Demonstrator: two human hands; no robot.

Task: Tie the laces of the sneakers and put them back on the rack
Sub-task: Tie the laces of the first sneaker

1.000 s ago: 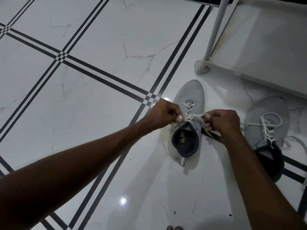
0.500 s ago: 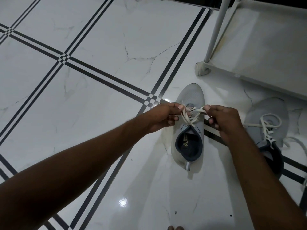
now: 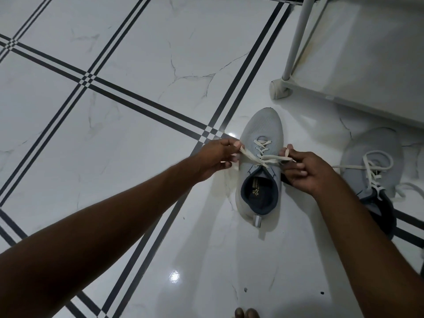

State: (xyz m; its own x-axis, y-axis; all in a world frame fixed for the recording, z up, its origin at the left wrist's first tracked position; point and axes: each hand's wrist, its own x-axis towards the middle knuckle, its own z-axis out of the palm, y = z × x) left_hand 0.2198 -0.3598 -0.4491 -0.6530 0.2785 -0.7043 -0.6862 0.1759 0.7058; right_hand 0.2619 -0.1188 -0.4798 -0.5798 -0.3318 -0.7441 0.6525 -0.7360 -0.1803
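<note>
A grey sneaker [image 3: 261, 129] with a dark blue lining stands on the white tiled floor, toe pointing away from me. Its white laces [image 3: 263, 157] are stretched sideways across the tongue. My left hand [image 3: 216, 158] pinches one lace end to the left of the shoe. On the shoe's right side my right hand [image 3: 302, 171] pinches the other end. A second grey sneaker [image 3: 376, 161] lies further right with its laces loose on the floor. The white shoe rack [image 3: 358, 51] stands at the upper right, its bottom shelf bare.
The rack's foot [image 3: 277, 89] and upright post [image 3: 297, 37] stand just beyond the first sneaker's toe. Black stripe lines cross the glossy floor [image 3: 128, 65]. Toes [image 3: 246, 313] show at the bottom edge.
Both hands have drawn apart sideways, pulling the lace ends outward from over the tongue. The sneaker and rack have stayed in place.
</note>
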